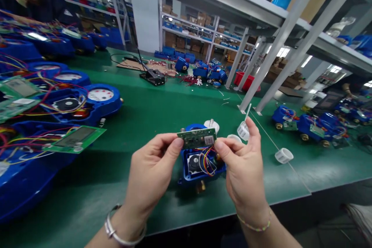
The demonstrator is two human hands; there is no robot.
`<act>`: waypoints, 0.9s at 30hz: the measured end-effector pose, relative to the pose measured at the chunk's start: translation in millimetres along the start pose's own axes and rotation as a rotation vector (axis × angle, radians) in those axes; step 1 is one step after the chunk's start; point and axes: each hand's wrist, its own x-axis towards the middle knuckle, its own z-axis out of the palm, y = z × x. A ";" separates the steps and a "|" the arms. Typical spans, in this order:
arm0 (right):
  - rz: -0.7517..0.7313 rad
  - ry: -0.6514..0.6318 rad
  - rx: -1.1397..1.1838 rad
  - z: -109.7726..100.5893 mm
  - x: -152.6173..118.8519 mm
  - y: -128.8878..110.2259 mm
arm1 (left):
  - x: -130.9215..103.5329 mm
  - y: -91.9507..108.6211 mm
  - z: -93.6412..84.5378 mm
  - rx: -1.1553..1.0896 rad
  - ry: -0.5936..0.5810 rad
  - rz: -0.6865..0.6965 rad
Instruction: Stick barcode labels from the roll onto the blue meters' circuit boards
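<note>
A green circuit board (193,139) is held up by its two ends, its component side towards me. My left hand (155,166) pinches the left end between thumb and fingers. At the right end my right hand (245,162) pinches it too, with a thin white strip (248,112) sticking up by its raised finger. Right below the board sits an open blue meter housing (186,174), with a coil of coloured wires (207,162), a black round part and a brass fitting (200,186). White plastic rings (243,131) lie just behind my right hand.
Blue meters (101,102) with wires and display boards crowd the left. Another white ring (284,156) and several blue meters (315,126) are on the right. Slanted metal posts (286,50) carry a shelf overhead. A black stand (152,77) is at the back; a person (43,4) is far left.
</note>
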 end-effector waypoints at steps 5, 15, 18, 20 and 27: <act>-0.035 -0.031 -0.111 -30.9 0.4 -3.2 | 17.7 21.6 -2.1 0.247 -0.076 0.090; 0.654 -0.292 -0.192 -85.0 -6.6 -52.1 | 93.3 69.3 31.2 0.731 -0.681 0.499; 0.842 -0.379 -0.132 -76.1 5.8 -50.4 | 108.0 74.6 49.9 0.732 -0.887 0.484; 0.900 -0.383 -0.104 -71.6 13.9 -45.5 | 113.2 73.0 57.7 0.732 -0.984 0.457; 1.004 -0.382 -0.035 -57.5 17.5 -40.2 | 113.6 57.6 56.6 0.751 -0.962 0.359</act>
